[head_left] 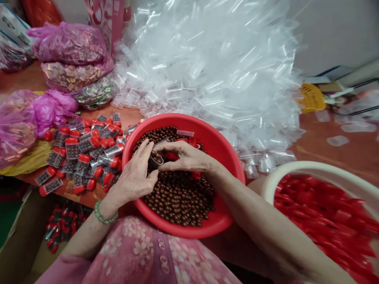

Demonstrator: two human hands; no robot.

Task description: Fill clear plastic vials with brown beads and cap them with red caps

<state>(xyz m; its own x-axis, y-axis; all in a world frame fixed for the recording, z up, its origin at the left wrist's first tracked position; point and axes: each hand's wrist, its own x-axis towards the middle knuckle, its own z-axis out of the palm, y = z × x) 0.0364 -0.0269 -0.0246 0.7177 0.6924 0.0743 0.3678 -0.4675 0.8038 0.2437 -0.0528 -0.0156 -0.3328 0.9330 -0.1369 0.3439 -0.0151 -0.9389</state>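
Note:
A red basin [227, 157] holds many small brown balls [177, 201] and a few red caps. Over it, a small clear container [156, 158] with brown balls inside is held between my two hands, its open end facing right. My left hand [137, 173] wraps round its left side. The thumb and fingers of my right hand [186, 157] pinch near its mouth. Below the right fingers, red pieces [196, 175] lie among the balls. Filled containers with red caps [84, 159] are heaped left of the basin.
Behind the basin rises a large pile of clear empty containers [207, 71]. A cream tub [268, 185] of red caps [319, 217] stands at the right. Pink bags [71, 43] fill the back left. An open cardboard box [17, 244] with filled containers sits low at the left.

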